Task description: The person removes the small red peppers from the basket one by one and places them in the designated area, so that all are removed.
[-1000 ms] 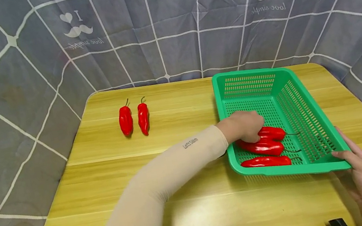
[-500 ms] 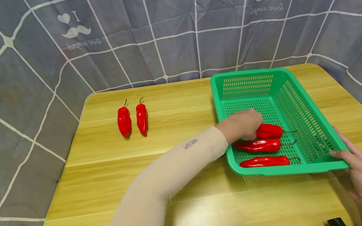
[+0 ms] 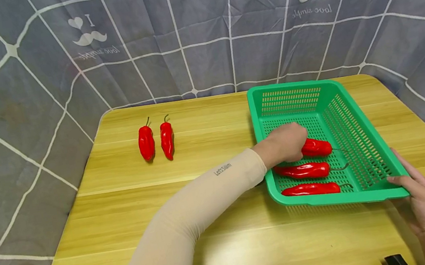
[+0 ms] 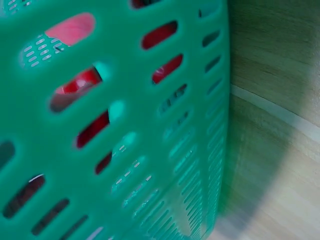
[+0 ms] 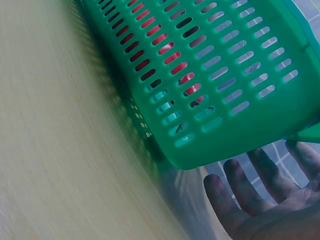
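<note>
My left hand [image 3: 287, 141] reaches over the near-left rim into the green plastic basket [image 3: 368, 130], its fingers curled over a red pepper [image 3: 316, 148]. The fingertips are hidden behind the back of the hand. Nearer me in the basket lie two more red peppers, a middle one [image 3: 307, 170] and a front one [image 3: 310, 189], stems to the right. My right hand [image 3: 423, 198] grips the near-right corner, thumb on the rim and fingers outside. In the right wrist view its fingers [image 5: 260, 175] show below the basket's wall. Through slots in the left wrist view, red pepper skin [image 4: 82, 82] shows.
Two red peppers, one on the left [image 3: 146, 143] and one beside it [image 3: 167, 140], lie side by side on the wooden table [image 3: 212, 128] at the back left. A black object [image 3: 396, 262] sits at the near-right edge. A grey checked curtain [image 3: 203, 26] hangs behind.
The pepper under my left hand has shifted toward the back of the basket, away from the middle pepper, opening a gap between them. My right hand stays at the corner.
</note>
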{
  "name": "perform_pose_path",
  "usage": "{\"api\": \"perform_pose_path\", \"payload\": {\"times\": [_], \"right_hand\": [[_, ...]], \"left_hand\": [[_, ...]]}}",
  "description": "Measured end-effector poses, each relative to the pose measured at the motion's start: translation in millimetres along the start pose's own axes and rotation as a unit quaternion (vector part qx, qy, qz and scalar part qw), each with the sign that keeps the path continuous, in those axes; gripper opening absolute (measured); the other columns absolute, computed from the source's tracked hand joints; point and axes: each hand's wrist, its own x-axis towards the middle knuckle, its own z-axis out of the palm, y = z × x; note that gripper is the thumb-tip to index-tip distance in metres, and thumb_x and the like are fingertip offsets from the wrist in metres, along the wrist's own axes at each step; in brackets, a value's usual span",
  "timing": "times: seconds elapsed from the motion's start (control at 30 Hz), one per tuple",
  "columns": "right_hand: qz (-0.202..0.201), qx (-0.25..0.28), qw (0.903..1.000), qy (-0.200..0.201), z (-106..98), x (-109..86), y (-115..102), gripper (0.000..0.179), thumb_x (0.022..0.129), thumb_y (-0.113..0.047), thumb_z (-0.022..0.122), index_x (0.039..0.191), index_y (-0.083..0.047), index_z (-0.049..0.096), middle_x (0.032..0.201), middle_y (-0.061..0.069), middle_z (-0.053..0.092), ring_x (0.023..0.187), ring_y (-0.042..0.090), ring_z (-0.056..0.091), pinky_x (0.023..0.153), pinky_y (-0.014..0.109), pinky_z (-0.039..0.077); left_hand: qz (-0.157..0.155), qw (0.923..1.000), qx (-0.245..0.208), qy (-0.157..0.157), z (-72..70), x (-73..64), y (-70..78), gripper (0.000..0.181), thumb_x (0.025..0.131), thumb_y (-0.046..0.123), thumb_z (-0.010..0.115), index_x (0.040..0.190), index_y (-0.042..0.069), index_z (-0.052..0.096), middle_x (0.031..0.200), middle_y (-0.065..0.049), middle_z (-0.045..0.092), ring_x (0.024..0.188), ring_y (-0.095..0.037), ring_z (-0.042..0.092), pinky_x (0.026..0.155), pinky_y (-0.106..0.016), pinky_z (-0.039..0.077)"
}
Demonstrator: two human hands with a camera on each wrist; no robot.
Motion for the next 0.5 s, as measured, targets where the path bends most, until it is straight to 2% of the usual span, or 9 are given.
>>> {"api": "perform_pose_path", "payload": {"times": [0.2, 0.33, 0.5], "right_hand": [[0.002, 0.005, 0.9999, -0.009, 0.5, -0.6, 0.6, 0.062, 0.093, 0.013, 0.03, 0.146, -0.019, 0.036, 0.127, -0.008, 0.06, 0.102, 0.013, 0.066, 0.075, 0.028, 0.057], [0.005, -0.003, 1.0, -0.008, 0.3, -1.1, 1.0, 0.061, 0.093, 0.013, 0.031, 0.146, -0.019, 0.036, 0.128, -0.008, 0.06, 0.101, 0.012, 0.067, 0.075, 0.028, 0.057], [0.009, -0.009, 0.9999, 0.007, -0.1, -1.6, -0.4, 0.06, 0.093, 0.011, 0.034, 0.145, -0.02, 0.038, 0.125, -0.009, 0.061, 0.099, 0.011, 0.067, 0.074, 0.028, 0.057]], "left_hand": [[-0.001, 0.9984, -0.032, 0.047, -2.2, -2.8, -3.7, 0.007, 0.084, 0.022, 0.063, 0.087, 0.018, 0.058, 0.083, 0.007, 0.059, 0.076, -0.009, 0.051, 0.063, -0.02, 0.046], [0.01, 0.9962, -0.045, 0.074, -7.9, -7.2, -8.8, 0.01, 0.084, 0.022, 0.062, 0.092, 0.017, 0.06, 0.084, 0.006, 0.058, 0.076, -0.009, 0.05, 0.064, -0.019, 0.046], [0.01, 0.9924, -0.054, 0.11, -16.8, -13.0, -18.1, 0.021, 0.086, 0.031, 0.064, 0.101, 0.015, 0.063, 0.085, 0.006, 0.059, 0.079, -0.008, 0.051, 0.068, -0.02, 0.045]]}}
